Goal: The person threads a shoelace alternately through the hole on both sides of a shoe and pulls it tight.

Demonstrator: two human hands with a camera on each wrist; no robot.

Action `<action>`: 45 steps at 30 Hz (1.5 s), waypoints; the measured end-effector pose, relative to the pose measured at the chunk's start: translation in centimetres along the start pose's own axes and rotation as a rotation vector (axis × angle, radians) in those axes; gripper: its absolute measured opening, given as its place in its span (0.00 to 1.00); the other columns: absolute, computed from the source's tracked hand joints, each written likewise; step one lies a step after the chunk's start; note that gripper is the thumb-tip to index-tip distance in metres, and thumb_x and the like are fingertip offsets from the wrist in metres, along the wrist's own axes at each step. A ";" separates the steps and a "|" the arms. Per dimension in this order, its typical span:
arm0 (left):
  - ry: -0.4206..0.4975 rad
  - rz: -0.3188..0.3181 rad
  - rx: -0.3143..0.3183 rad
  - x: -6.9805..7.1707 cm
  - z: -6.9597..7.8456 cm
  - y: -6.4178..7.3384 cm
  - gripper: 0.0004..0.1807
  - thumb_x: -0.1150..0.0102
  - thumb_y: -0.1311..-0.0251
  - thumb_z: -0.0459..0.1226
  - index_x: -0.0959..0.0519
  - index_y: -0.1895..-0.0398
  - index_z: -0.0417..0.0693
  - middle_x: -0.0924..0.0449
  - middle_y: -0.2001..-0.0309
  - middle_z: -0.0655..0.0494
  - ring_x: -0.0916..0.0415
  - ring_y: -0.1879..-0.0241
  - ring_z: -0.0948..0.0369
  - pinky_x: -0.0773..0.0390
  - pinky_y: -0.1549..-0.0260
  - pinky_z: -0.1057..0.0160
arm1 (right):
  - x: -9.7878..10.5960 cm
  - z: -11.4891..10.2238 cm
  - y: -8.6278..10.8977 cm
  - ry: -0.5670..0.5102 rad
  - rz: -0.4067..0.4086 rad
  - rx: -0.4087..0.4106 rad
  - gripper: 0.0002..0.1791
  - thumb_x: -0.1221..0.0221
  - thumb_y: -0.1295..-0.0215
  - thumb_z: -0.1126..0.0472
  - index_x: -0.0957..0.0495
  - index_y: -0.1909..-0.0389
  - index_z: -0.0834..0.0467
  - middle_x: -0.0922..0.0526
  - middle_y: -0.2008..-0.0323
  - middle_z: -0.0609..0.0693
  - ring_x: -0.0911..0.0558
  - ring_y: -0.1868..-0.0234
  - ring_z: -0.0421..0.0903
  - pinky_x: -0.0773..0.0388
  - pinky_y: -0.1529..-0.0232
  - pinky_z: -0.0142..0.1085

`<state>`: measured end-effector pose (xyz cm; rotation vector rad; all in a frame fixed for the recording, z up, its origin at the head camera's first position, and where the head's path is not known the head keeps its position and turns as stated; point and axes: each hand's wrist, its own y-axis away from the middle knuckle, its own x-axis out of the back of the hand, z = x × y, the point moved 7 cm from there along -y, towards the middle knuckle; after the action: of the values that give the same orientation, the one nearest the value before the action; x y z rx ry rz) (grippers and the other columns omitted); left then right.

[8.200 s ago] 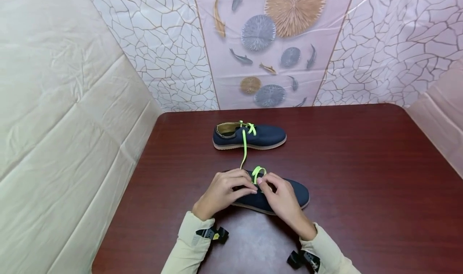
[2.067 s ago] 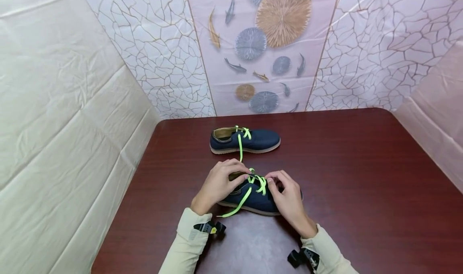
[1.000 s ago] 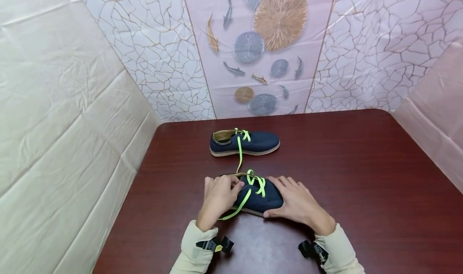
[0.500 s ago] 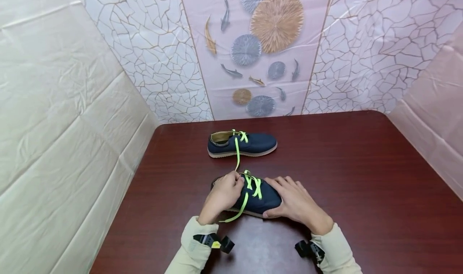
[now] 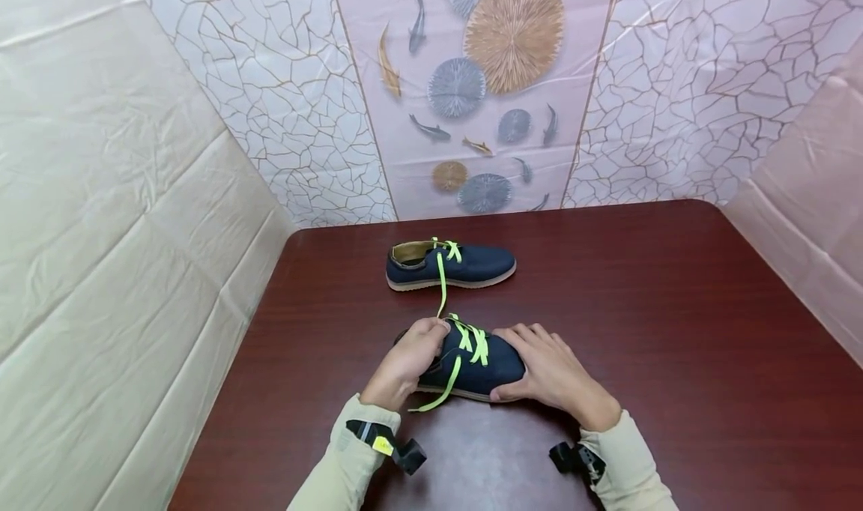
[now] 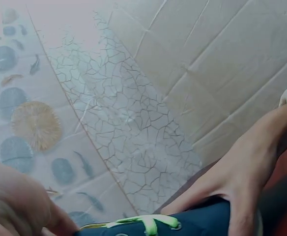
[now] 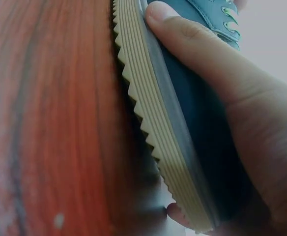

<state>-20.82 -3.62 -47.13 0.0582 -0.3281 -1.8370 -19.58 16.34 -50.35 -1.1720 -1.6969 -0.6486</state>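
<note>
A navy lace-up shoe (image 5: 497, 365) with lime-green laces (image 5: 480, 346) lies with its toe to the right. My right hand (image 5: 556, 376) grips its toe, thumb along the near side just above the ribbed tan sole (image 7: 156, 128), fingers over the far side. My left hand (image 5: 411, 355) pinches the shoe at its opening, by the tongue; its fingertips are partly hidden. In the left wrist view the left hand (image 6: 15, 204) is blurred close up, and the right hand (image 6: 237, 177) spans the toe. One loose lace end (image 5: 448, 391) hangs down the near side onto the table.
A matching navy shoe (image 5: 482, 264) stands farther back, toe also right, its lime lace (image 5: 441, 279) trailing toward the near shoe. Both are on a dark red wooden table (image 5: 640, 294). A patterned backdrop (image 5: 472, 106) rises behind, with a pale cloth (image 5: 135, 234) at left.
My right hand has gone from the laces to the shoe's toe. My left hand has moved from the laces to the opening, its wrist turning. A lace end now lies on the near side.
</note>
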 end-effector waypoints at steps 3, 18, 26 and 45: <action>0.061 -0.011 -0.028 -0.3 0.0 -0.3 0.14 0.56 0.21 0.36 0.34 0.71 0.49 0.40 0.75 0.61 0.39 0.72 0.61 0.38 0.65 0.63 | 0.1 0.3 0.0 0.005 0.004 0.003 0.59 0.29 0.59 0.18 0.27 0.27 0.44 0.22 0.37 0.46 0.26 0.34 0.54 0.31 0.38 0.65; -0.042 -0.058 -0.105 0.4 1.6 0.6 0.10 0.49 0.21 0.36 0.27 0.49 0.35 0.40 0.75 0.60 0.40 0.72 0.60 0.38 0.65 0.63 | -0.3 0.2 0.2 0.087 -0.011 0.000 0.69 0.26 0.63 0.19 0.37 0.20 0.47 0.25 0.35 0.51 0.27 0.34 0.56 0.32 0.43 0.60; -0.218 0.035 -0.222 2.7 2.4 2.4 0.16 0.45 0.21 0.36 0.21 0.36 0.40 0.12 0.50 0.47 0.15 0.48 0.53 0.19 0.43 0.55 | 0.1 -0.2 0.7 0.060 0.017 -0.018 0.71 0.27 0.61 0.19 0.40 0.18 0.49 0.26 0.33 0.55 0.28 0.33 0.59 0.33 0.44 0.61; -0.235 0.230 -0.176 6.4 -3.4 2.3 0.35 0.34 0.28 0.45 0.33 0.23 0.47 0.31 0.26 0.39 0.35 0.25 0.44 0.36 0.28 0.38 | 2.4 4.5 4.2 -0.464 0.145 -0.378 0.28 0.40 0.21 0.47 0.27 0.34 0.66 0.18 0.50 0.62 0.20 0.65 0.49 0.21 0.66 0.40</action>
<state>-19.84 -10.91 -49.00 -0.3081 -0.3210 -1.6389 -17.82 22.70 -50.44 -1.8064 -1.8922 -0.6586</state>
